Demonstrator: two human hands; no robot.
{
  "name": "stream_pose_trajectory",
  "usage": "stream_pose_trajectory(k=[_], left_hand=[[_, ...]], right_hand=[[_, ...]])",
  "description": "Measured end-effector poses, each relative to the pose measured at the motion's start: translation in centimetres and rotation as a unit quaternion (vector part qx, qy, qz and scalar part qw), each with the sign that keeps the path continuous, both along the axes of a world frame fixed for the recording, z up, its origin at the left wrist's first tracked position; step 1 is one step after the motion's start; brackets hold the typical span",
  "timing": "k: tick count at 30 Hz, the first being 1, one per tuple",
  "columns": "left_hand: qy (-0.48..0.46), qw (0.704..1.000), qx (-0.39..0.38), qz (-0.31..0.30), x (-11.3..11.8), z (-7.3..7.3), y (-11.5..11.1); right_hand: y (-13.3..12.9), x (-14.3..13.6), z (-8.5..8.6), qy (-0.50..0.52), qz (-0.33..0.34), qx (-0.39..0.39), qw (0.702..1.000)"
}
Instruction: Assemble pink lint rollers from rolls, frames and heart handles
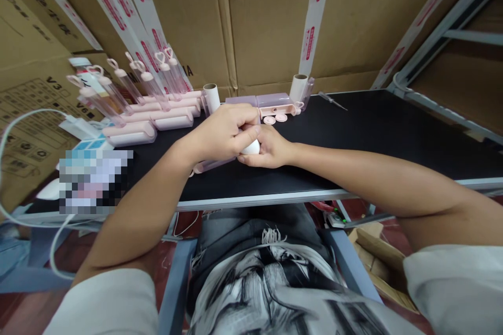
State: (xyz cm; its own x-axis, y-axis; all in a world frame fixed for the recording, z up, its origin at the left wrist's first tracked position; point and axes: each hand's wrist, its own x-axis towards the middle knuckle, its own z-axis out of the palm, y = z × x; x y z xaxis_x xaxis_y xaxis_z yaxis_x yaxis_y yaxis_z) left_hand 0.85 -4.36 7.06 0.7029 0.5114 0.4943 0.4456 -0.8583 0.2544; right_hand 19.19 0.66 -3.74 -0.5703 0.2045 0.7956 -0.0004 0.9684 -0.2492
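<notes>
Object [251,147] between both hands [225,128] [276,146] looks white, smoothly rounded (mostly covered).

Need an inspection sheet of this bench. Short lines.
Surface: black tabletop with a pale metal edge.
Job's things: white rounded piece between the hands; clear pinkish handle just below, joined or not I cannot tell.
Clutter: pink rollers grouped at left; two white tubes, two pink discs and a screwdriver toward the back; bottle at back left.
Grippers: left hand and right hand, fingers of both closed around the white rounded piece.
Cables: white cable looping at left.
Surroundings: taped cardboard behind; metal frame at right; open carton below.
</notes>
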Motion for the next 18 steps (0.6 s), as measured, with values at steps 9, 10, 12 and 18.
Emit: stream_pose_trajectory(k=[9,10,12,18], left_hand=[[-0.008,0.999,-0.021,0.023,0.0,0.2,0.1],[-0.01,0.999,-0.022,0.022,0.0,0.2,0.2],[-0.017,1.0,-0.02,0.015,0.0,0.1,0.4],[-0.031,0.999,-0.019,0.007,0.0,0.1,0.4]], right_hand=[[-0.3,0.2,1.2,-0.024,-0.004,-0.001,1.0],[-0.3,0.2,1.3,-0.028,-0.003,-0.004,1.0],[-0.2,0.3,1.5,-0.032,-0.001,-0.01,0.999],[0.0,0.3,1.5,-0.026,0.017,0.001,1.0]])
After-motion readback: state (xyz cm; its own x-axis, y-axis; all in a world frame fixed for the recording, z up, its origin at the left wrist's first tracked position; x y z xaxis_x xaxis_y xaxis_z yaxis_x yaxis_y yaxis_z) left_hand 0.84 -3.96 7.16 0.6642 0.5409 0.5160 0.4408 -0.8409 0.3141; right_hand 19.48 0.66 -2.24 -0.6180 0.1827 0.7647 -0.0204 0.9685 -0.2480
